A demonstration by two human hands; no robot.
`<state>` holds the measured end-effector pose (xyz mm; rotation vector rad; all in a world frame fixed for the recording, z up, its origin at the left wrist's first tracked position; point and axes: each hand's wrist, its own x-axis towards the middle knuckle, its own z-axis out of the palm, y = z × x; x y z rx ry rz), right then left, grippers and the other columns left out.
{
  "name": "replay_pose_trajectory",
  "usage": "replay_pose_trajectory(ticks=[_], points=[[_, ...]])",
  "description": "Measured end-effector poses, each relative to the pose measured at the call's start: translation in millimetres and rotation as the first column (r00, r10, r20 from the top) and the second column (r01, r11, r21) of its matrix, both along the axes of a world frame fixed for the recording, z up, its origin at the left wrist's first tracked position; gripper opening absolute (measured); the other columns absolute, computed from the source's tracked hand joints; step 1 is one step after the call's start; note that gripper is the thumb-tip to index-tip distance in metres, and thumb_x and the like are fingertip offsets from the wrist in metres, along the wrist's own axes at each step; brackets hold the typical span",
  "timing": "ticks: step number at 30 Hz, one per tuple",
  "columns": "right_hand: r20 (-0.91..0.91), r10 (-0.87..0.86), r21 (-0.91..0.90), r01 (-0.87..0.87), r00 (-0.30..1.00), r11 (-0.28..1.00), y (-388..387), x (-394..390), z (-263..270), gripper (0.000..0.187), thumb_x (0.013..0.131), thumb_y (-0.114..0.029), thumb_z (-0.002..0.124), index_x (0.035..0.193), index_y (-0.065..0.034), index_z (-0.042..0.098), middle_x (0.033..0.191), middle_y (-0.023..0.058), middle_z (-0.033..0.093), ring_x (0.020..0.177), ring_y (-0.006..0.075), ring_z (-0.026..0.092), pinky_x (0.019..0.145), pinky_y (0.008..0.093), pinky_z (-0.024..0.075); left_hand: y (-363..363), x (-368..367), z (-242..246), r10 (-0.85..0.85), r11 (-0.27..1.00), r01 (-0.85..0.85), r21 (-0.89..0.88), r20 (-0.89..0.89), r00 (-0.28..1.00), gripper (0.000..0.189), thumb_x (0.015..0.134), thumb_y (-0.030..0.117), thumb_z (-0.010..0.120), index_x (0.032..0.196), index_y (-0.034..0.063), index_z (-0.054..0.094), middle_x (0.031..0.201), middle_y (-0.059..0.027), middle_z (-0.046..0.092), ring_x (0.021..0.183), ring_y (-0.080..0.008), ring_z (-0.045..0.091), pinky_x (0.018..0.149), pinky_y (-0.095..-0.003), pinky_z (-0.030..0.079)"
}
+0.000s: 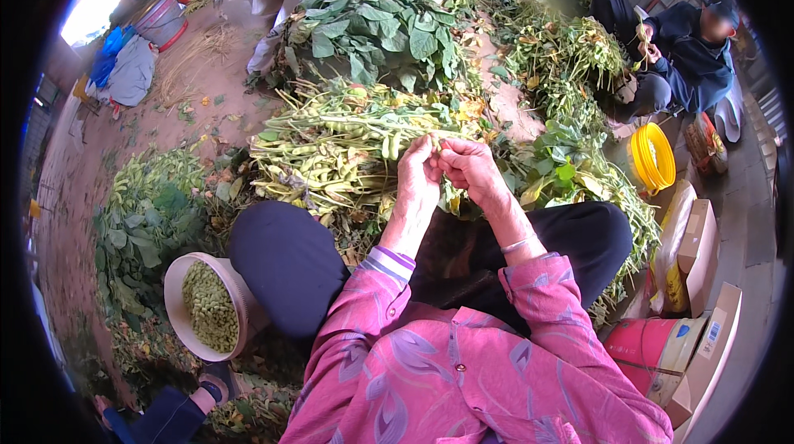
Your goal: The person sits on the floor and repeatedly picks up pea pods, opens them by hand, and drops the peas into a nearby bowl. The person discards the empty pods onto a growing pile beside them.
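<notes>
My left hand (423, 166) and my right hand (464, 165) meet over a heap of cut bean plants, fingertips pinched together around a small green pod (436, 142), mostly covered by the fingers. Just beyond and left of them, stems with plump green soybean pods (347, 127) lie across the heap. Yellowish pods (335, 174) hang lower, near my left knee. A white bucket (175, 313), tilted, holds many shelled green beans (209, 307) beside that knee. A silvery bracelet circles my right wrist.
Leafy plants (384, 28) are piled ahead, more plants (149, 214) at left. A person (688, 59) sits at upper right holding a stem, near a yellow bucket (657, 158). Cardboard boxes (701, 251) and a pink container (639, 348) stand right. Another person's foot (217, 382) shows lower left.
</notes>
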<state>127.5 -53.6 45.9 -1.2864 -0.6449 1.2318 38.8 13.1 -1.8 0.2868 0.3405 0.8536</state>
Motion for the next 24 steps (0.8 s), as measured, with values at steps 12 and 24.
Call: replay_pose_trajectory(ticks=[12, 24], points=[[0.589, -0.203, 0.209, 0.095, 0.782, 0.973, -4, -7, -1, 0.020, 0.080, -0.001, 0.051, 0.096, 0.0009, 0.063, 0.066, -0.0021, 0.056, 0.061, 0.0043, 0.046, 0.055, 0.0210, 0.0393, -4, 3, 3, -0.035, 0.999, 0.037, 0.006, -0.189, 0.981, 0.011, 0.084, 0.020, 0.063, 0.085, 0.0098, 0.060, 0.067, 0.0044, 0.051, 0.057, -0.0081, 0.047, 0.051, -0.0212, 0.039], [0.408, -0.308, 0.224, 0.232, 0.859, 0.946, 6, -4, -21, 0.015, 0.076, -0.010, 0.066, 0.066, -0.0034, 0.057, 0.061, -0.0096, 0.046, 0.057, 0.0006, 0.036, 0.049, 0.0184, 0.0301, -3, 1, 2, -0.047, 0.996, 0.040, -0.079, -0.082, 0.996, 0.015, 0.086, 0.018, 0.058, 0.094, 0.0064, 0.062, 0.060, 0.0058, 0.046, 0.047, -0.0051, 0.042, 0.037, -0.0188, 0.030]])
